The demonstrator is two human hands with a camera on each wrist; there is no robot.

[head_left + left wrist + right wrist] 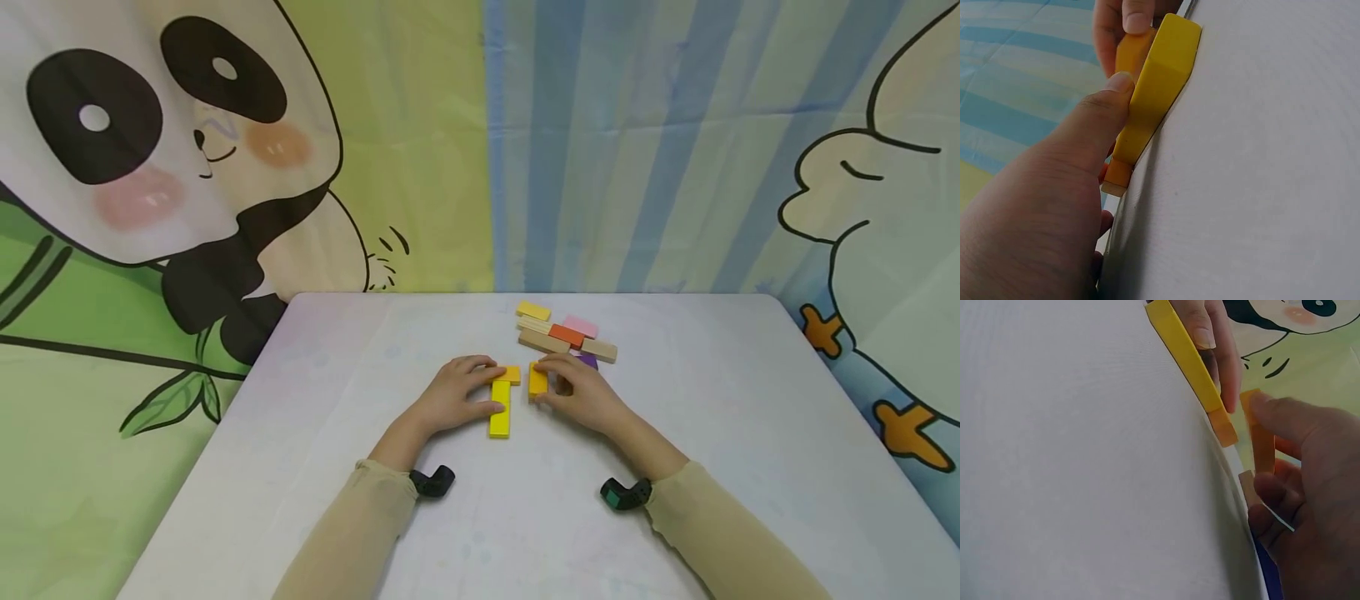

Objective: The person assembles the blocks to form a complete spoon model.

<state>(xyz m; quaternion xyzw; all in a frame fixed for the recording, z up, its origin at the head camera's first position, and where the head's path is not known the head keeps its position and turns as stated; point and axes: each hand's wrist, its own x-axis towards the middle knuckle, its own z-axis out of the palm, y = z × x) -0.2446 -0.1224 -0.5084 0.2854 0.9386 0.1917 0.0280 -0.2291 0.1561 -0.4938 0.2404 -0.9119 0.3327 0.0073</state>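
Observation:
A long yellow block lies on the table, its far end against an orange block set crosswise. My left hand rests beside these two, thumb touching the yellow block and a fingertip at the orange one. In the left wrist view, the thumb presses the side of the yellow block. To the right, my right hand pinches another orange block between thumb and fingers. In the right wrist view this orange block stands apart from the yellow block.
Behind my right hand lies a group of blocks: yellow, pink, red-orange, several plain wood ones and a purple one. The white table ends at a printed cloth backdrop.

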